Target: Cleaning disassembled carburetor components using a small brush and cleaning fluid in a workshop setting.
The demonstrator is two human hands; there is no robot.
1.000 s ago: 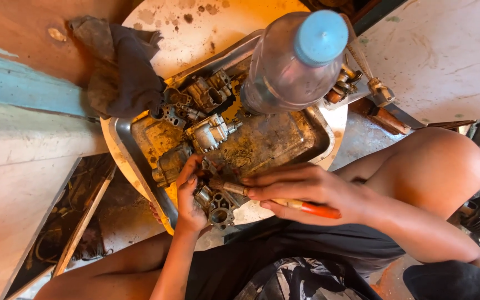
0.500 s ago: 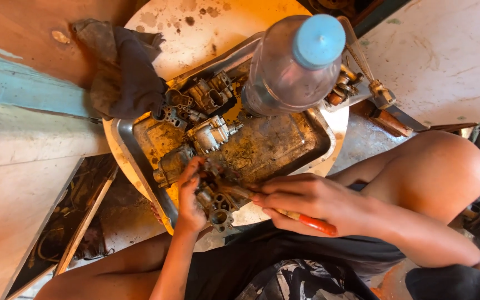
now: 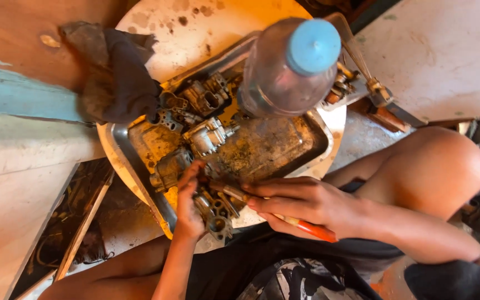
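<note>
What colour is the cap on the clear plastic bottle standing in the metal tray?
Light blue. The cap shows best in the head view, atop the bottle.

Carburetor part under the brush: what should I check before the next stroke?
1. Left hand steadies the carburetor part: ok, fingers rest on it.
2. Right hand grips the orange-handled brush: ok.
3. Brush tip meets the part: cannot tell, the fingers hide it.
4. Part sits over the metal tray: not ok, it overhangs the near rim.
5. Plastic bottle upright with blue cap on: ok.
6. Dark rag clear of the hands: ok, it lies at the tray's far left corner.
</note>
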